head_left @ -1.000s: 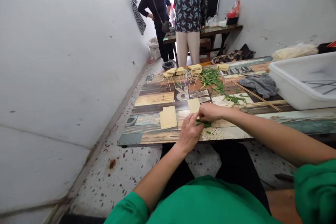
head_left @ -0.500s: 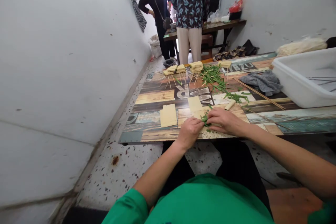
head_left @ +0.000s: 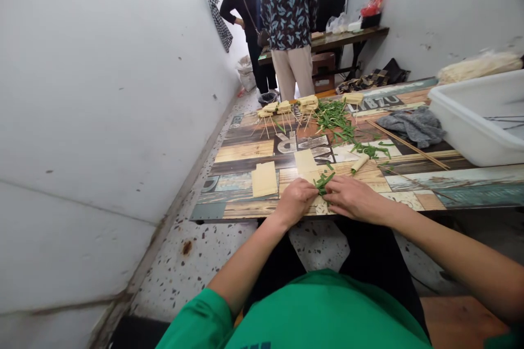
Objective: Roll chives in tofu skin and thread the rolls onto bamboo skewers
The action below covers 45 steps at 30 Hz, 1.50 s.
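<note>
A: Where are the hands?

B: Both sit at the near edge of the surface [head_left: 245,151]. The left hand [head_left: 295,200] is curled, fingers pressed on a pale sheet, and the right hand [head_left: 351,197] lies flatter just beside it. Between them they pinch one small bunch of green stalks [head_left: 323,181], which pokes out from their fingertips toward the far side.

A: What lies around them?

B: Two loose tofu sheets: one [head_left: 264,179] left of the left hand, another [head_left: 305,161] just beyond the bunch. One finished roll [head_left: 359,163] lies beyond the right hand. Farther off, a heap of greens [head_left: 333,119], a row of skewered rolls [head_left: 286,109] too small to count, one grey cloth [head_left: 413,125], bare skewers [head_left: 407,146] and one white tub [head_left: 475,120]. Two people stand at the back.

A: Any change from a second ago?

B: Yes. The right hand was raised over the far sheet then; it has come down beside the left, and the roll it covered now shows.
</note>
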Each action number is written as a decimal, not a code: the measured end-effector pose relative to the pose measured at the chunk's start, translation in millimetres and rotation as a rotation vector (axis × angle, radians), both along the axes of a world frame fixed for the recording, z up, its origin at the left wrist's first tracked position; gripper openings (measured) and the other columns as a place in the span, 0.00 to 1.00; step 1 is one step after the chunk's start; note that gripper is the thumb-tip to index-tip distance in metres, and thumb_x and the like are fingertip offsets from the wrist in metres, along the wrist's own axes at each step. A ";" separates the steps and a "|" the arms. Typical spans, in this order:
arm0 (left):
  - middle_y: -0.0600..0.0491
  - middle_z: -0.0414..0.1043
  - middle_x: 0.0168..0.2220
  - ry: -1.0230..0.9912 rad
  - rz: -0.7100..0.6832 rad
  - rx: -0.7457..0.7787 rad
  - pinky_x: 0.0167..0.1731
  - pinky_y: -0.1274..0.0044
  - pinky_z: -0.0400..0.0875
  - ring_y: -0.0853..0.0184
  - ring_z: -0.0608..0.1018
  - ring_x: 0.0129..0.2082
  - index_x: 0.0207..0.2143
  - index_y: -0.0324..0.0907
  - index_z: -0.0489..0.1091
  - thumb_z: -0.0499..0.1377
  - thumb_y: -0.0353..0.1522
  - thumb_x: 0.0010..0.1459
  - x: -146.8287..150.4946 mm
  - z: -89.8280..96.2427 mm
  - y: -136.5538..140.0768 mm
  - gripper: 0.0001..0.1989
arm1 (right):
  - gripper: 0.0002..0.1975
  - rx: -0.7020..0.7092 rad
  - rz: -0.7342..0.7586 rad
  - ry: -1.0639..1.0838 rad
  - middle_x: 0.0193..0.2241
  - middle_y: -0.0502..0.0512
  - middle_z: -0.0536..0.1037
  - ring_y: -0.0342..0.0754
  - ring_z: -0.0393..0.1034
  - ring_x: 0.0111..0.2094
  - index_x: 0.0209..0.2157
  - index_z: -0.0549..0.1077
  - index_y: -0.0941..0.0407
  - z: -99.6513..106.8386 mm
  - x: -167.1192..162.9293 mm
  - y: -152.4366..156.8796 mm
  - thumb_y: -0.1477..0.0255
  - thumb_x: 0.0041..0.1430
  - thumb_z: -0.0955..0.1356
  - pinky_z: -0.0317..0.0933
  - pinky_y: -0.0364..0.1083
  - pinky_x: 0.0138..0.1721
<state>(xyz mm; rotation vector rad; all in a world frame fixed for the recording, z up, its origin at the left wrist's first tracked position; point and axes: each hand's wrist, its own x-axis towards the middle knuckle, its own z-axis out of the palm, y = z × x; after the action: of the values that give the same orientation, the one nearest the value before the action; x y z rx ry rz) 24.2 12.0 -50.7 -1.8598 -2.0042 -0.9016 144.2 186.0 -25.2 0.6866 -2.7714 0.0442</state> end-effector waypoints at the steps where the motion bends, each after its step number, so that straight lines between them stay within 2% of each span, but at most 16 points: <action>1: 0.49 0.78 0.30 0.003 -0.001 -0.002 0.36 0.75 0.73 0.67 0.77 0.32 0.29 0.40 0.76 0.53 0.31 0.66 0.0 0.1 0.0 0.15 | 0.10 0.007 -0.009 0.019 0.31 0.56 0.72 0.49 0.61 0.36 0.32 0.75 0.58 -0.8 0.5 -1.1 0.71 0.65 0.63 0.51 0.47 0.36; 6: 0.49 0.77 0.30 0.009 0.004 -0.056 0.37 0.74 0.73 0.66 0.76 0.33 0.29 0.40 0.76 0.53 0.32 0.67 0.1 0.6 -1.3 0.16 | 0.13 0.050 -0.010 0.090 0.30 0.55 0.72 0.47 0.61 0.33 0.30 0.74 0.58 -4.5 5.7 9.6 0.74 0.66 0.61 0.49 0.46 0.34; 11: 0.48 0.77 0.30 0.025 -0.005 -0.072 0.38 0.73 0.72 0.66 0.76 0.34 0.30 0.39 0.75 0.52 0.31 0.67 0.9 2.4 -2.3 0.15 | 0.15 0.037 -0.254 0.171 0.25 0.56 0.70 0.48 0.62 0.31 0.24 0.72 0.58 0.1 16.2 27.6 0.69 0.64 0.65 0.49 0.46 0.32; 13: 0.49 0.77 0.30 0.019 -0.003 -0.049 0.38 0.73 0.72 0.66 0.76 0.33 0.29 0.39 0.75 0.52 0.31 0.67 1.3 1.7 -2.1 0.15 | 0.13 0.010 -0.199 0.161 0.28 0.56 0.71 0.48 0.62 0.33 0.28 0.73 0.58 0.4 17.8 20.7 0.68 0.65 0.64 0.50 0.46 0.33; 16: 0.49 0.77 0.30 0.001 0.002 -0.004 0.37 0.73 0.72 0.67 0.76 0.32 0.30 0.40 0.75 0.52 0.32 0.67 1.6 -0.6 -1.6 0.15 | 0.13 0.017 -0.068 0.157 0.28 0.55 0.70 0.47 0.61 0.32 0.31 0.73 0.58 -4.3 14.9 0.7 0.73 0.67 0.61 0.51 0.46 0.33; 20: 0.49 0.77 0.31 0.010 0.001 0.025 0.36 0.73 0.72 0.67 0.75 0.32 0.31 0.39 0.76 0.53 0.32 0.67 1.4 -2.5 -1.8 0.14 | 0.16 0.072 -0.056 0.216 0.26 0.55 0.70 0.47 0.60 0.30 0.29 0.73 0.60 -13.2 7.1 -16.1 0.79 0.67 0.58 0.51 0.46 0.32; 23: 0.48 0.77 0.31 0.009 0.002 0.011 0.36 0.74 0.72 0.67 0.75 0.32 0.32 0.39 0.76 0.53 0.31 0.66 1.2 0.3 -3.9 0.13 | 0.15 -0.027 -0.103 0.176 0.26 0.56 0.71 0.47 0.62 0.30 0.28 0.74 0.59 -14.4 5.2 -15.0 0.77 0.66 0.60 0.53 0.46 0.32; 26: 0.48 0.77 0.33 0.018 -0.021 -0.056 0.37 0.73 0.72 0.66 0.75 0.33 0.32 0.39 0.75 0.53 0.31 0.66 2.6 6.7 -7.9 0.13 | 0.14 -0.232 -0.142 0.035 0.28 0.56 0.74 0.46 0.66 0.32 0.30 0.75 0.58 -9.4 7.0 -7.1 0.72 0.66 0.62 0.57 0.44 0.33; 28: 0.47 0.76 0.34 0.029 -0.034 -0.094 0.39 0.72 0.72 0.65 0.75 0.35 0.33 0.38 0.75 0.53 0.32 0.66 4.5 10.7 -10.4 0.13 | 0.14 -0.325 -0.291 -0.043 0.28 0.56 0.75 0.46 0.68 0.32 0.30 0.76 0.57 -4.5 7.5 -0.7 0.69 0.65 0.62 0.58 0.43 0.34; 31: 0.46 0.76 0.35 0.045 -0.031 -0.123 0.42 0.71 0.72 0.64 0.74 0.36 0.35 0.38 0.74 0.52 0.33 0.67 6.5 11.9 -12.4 0.13 | 0.14 -0.345 -0.627 -0.154 0.29 0.56 0.78 0.47 0.70 0.31 0.28 0.77 0.56 -0.4 2.8 5.2 0.68 0.63 0.64 0.57 0.44 0.31; 33: 0.46 0.76 0.36 0.052 -0.017 -0.130 0.42 0.71 0.72 0.64 0.74 0.37 0.35 0.38 0.74 0.51 0.33 0.67 5.8 9.0 -12.1 0.14 | 0.13 -0.358 -0.726 -0.202 0.30 0.55 0.79 0.48 0.72 0.31 0.29 0.78 0.55 -1.8 -4.0 4.7 0.67 0.62 0.64 0.56 0.44 0.30; 37: 0.47 0.76 0.36 0.067 -0.005 -0.144 0.41 0.71 0.72 0.65 0.74 0.36 0.34 0.38 0.74 0.50 0.30 0.68 1.0 0.8 -9.4 0.14 | 0.12 -0.474 -0.750 -0.114 0.29 0.53 0.80 0.48 0.72 0.30 0.28 0.78 0.54 -11.5 -20.1 -4.0 0.66 0.60 0.65 0.58 0.44 0.29; 41: 0.47 0.76 0.35 0.076 -0.009 -0.178 0.41 0.71 0.72 0.65 0.75 0.36 0.34 0.39 0.74 0.51 0.29 0.67 -1.9 -2.0 -7.8 0.13 | 0.10 -0.635 -0.726 -0.040 0.31 0.52 0.81 0.47 0.73 0.31 0.30 0.79 0.54 -14.9 -29.3 -14.3 0.68 0.57 0.66 0.62 0.44 0.34; 45: 0.48 0.76 0.33 0.086 -0.006 -0.171 0.40 0.72 0.72 0.65 0.74 0.35 0.34 0.38 0.74 0.51 0.29 0.67 -1.5 -2.1 -7.4 0.12 | 0.12 -0.611 -0.768 -0.080 0.29 0.53 0.81 0.48 0.73 0.29 0.28 0.80 0.54 -8.4 -30.6 -19.7 0.67 0.58 0.65 0.60 0.44 0.31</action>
<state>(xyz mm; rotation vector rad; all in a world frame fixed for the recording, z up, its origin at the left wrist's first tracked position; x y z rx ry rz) 22.7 4.6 -52.8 -1.9584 -2.0821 -0.6577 113.6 166.3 -33.6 -0.5322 -2.6658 0.7181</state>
